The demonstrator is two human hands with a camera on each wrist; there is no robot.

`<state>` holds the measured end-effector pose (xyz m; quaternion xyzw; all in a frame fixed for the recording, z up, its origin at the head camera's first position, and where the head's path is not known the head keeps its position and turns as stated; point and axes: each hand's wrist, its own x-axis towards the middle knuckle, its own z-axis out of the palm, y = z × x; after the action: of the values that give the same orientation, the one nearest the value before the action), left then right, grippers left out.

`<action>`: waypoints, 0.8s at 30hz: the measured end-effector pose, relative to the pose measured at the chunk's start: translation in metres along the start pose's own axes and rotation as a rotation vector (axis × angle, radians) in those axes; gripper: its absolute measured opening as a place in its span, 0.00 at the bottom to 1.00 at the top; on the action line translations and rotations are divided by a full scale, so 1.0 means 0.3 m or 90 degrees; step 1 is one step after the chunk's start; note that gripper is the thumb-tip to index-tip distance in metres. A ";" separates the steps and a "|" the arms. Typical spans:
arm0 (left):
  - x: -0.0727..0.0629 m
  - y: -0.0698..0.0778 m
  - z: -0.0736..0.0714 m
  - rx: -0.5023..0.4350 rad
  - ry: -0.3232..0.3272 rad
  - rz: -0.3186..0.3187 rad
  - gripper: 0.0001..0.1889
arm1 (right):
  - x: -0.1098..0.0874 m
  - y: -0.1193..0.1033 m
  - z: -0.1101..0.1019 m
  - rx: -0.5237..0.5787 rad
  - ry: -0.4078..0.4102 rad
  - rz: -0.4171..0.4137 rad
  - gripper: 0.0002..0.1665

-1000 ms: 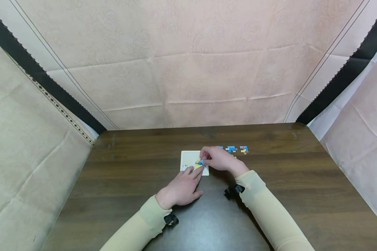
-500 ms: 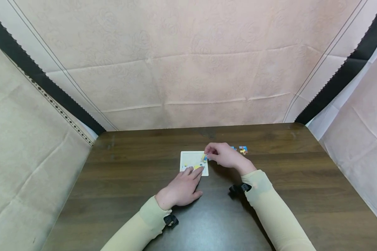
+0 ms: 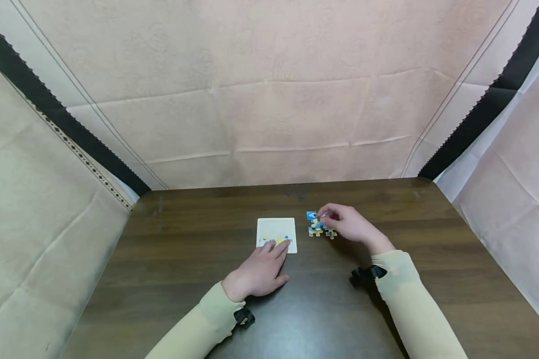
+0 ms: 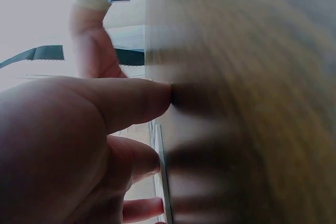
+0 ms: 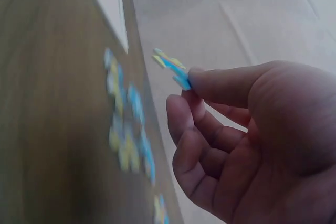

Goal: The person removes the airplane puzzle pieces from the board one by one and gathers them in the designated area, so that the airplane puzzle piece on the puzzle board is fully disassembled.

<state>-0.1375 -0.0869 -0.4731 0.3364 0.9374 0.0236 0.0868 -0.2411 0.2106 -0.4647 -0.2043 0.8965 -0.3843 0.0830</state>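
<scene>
A white square puzzle tray (image 3: 274, 226) lies on the table, with some coloured puzzle pieces (image 3: 282, 240) along its near part. My left hand (image 3: 257, 272) rests there, its fingertips on the tray's near side and its thumb (image 4: 142, 99) down at the tabletop. To the right, my right hand (image 3: 355, 227) pinches a blue and yellow jigsaw piece (image 5: 170, 65) between thumb and forefinger. In the right wrist view that piece is held clear of the table. Loose jigsaw pieces (image 3: 315, 232) lie in a cluster beneath and left of this hand, which partly hides them.
The brown wooden table (image 3: 197, 214) ends at a far edge before a pale cloth backdrop (image 3: 274, 114). Pale cloth also hangs on both sides. A black camera sits on each wrist, the right one (image 3: 368, 274) close above the tabletop.
My right hand has moved right from over the tray to above the loose pieces, carrying the jigsaw piece off the tray. My left hand has stayed in place.
</scene>
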 end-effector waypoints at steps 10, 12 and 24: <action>0.010 -0.005 0.018 -0.020 0.001 -0.009 0.40 | -0.131 0.162 -0.086 0.015 0.010 0.088 0.10; 0.011 -0.009 0.025 -0.020 0.008 -0.006 0.40 | -0.139 0.178 -0.092 0.009 0.016 0.097 0.11; 0.013 -0.007 0.015 -0.025 -0.003 -0.010 0.40 | -0.145 0.192 -0.101 -0.001 0.036 0.129 0.12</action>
<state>-0.1410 -0.0863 -0.4785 0.3272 0.9392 0.0405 0.0955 -0.2285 0.2849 -0.4859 -0.1018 0.9148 -0.3788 0.0959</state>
